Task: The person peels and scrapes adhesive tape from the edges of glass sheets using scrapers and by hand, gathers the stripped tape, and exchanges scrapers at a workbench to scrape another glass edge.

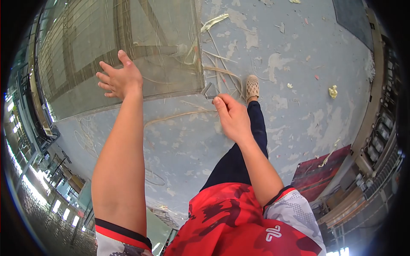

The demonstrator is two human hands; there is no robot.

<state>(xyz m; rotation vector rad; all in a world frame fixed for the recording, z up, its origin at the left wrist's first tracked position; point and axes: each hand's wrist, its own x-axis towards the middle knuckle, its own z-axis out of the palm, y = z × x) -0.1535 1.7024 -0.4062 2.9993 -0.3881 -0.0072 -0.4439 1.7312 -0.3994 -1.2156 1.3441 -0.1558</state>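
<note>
My left hand (pixel 121 78) is raised over a large glass sheet (pixel 166 72), palm turned up and fingers spread, with nothing in it. Whether it touches the glass I cannot tell. Near the sheet's corner my right hand (pixel 232 118) is closed, thumb pressed against curled fingers; what they hold, if anything, is hidden. Right by those fingertips shows a small grey angular piece (pixel 209 91) at the glass corner. A tan strip (pixel 179 114) runs along the floor towards the right hand.
Loose strips and cords (pixel 222 70) lie on the worn grey floor (pixel 294 98) beside my shoe (pixel 252 87). Crumpled yellowish scraps (pixel 332 91) are scattered to the right. A dark red panel (pixel 320 170) lies lower right, near machinery with rollers (pixel 380 136).
</note>
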